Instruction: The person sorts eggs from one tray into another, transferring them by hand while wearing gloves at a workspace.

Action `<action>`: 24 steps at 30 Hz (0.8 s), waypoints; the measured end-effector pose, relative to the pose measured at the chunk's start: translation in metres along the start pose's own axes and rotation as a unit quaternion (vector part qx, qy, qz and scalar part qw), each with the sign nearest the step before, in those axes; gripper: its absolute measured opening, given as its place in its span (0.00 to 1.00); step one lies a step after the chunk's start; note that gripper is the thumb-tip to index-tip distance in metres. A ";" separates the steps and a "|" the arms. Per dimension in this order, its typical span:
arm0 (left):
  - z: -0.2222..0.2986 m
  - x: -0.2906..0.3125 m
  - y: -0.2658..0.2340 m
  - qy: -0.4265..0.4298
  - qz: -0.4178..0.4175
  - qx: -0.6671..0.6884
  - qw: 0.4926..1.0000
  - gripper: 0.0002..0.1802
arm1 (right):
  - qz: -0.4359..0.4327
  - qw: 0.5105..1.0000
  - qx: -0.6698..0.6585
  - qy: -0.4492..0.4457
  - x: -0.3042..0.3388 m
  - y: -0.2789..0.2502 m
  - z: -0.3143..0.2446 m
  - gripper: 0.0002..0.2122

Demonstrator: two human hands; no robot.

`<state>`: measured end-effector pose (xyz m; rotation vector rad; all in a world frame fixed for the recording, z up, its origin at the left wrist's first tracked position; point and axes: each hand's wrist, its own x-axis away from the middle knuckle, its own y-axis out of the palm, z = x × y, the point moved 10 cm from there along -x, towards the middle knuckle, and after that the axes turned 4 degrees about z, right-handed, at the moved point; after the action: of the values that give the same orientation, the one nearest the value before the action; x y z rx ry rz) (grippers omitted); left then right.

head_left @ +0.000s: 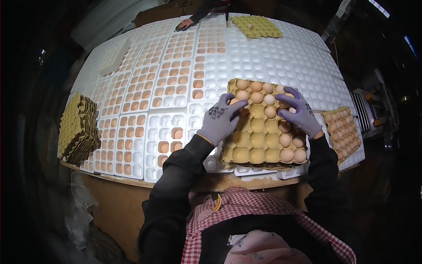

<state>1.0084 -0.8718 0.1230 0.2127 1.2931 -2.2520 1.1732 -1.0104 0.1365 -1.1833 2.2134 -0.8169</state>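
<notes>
A yellowish pulp egg tray (241,140) lies in front of me, partly filled with brown eggs (256,98); the cups at its near left and middle hold none. Both my hands wear grey-purple gloves. At the tray's left edge, my left hand (222,118) curls its fingers round an egg (243,111); its palm hides part of that. Over the right side of the tray, my right hand (301,112) bends its fingers round eggs (288,104) there. How many it grips is hidden by the fingers.
White foam trays (169,101) cover the table, many cups on the left holding eggs. Stacked pulp trays (79,127) stand left; a pulp tray of eggs (342,131) lies right. Another pulp tray (259,27) with one egg lies at the far side, near another person's gloved hand (185,24).
</notes>
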 end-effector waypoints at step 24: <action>-0.227 0.204 -0.109 -0.374 0.256 -0.046 0.890 0.23 | -0.250 0.918 0.227 -0.206 -0.108 0.379 -0.168 0.15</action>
<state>0.7516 -0.7121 0.0069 -0.3000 0.7899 -1.5589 0.9040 -0.7047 0.0026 -1.5223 1.2991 -1.0857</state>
